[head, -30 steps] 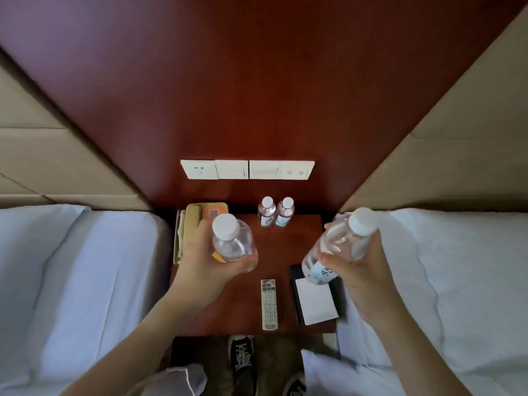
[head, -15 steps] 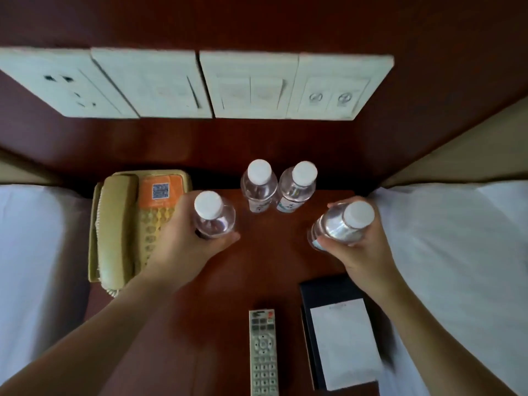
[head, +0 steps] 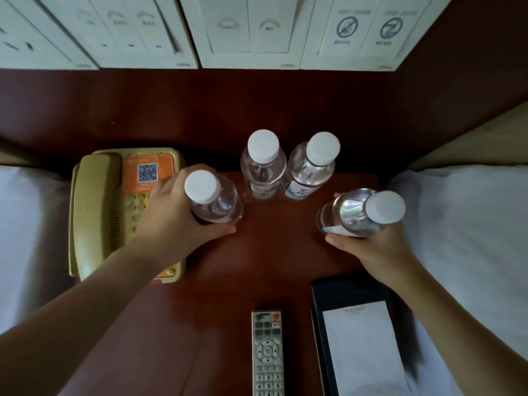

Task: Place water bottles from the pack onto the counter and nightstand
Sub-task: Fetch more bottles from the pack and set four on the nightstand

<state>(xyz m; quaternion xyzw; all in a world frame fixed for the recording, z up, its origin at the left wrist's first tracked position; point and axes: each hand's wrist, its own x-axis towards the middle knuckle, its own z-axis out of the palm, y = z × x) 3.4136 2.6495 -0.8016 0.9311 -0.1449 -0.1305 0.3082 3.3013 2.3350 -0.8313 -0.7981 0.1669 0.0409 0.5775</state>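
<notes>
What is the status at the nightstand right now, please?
Left hand grips one bottle, right hand grips another bottle. Two bottles already standing at the nightstand's back. Telephone close beside left hand.

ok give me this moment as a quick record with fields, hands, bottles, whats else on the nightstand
left hand: left hand grips the left bottle, next to the telephone
right hand: right hand grips the right bottle, tilted toward the right
standing bottles: two capped bottles, and, upright side by side at the back of the nightstand
contact with nightstand: cannot tell if the held bottles touch down
other items: remote, dark folder with white notepad
wall: switch panel
</notes>
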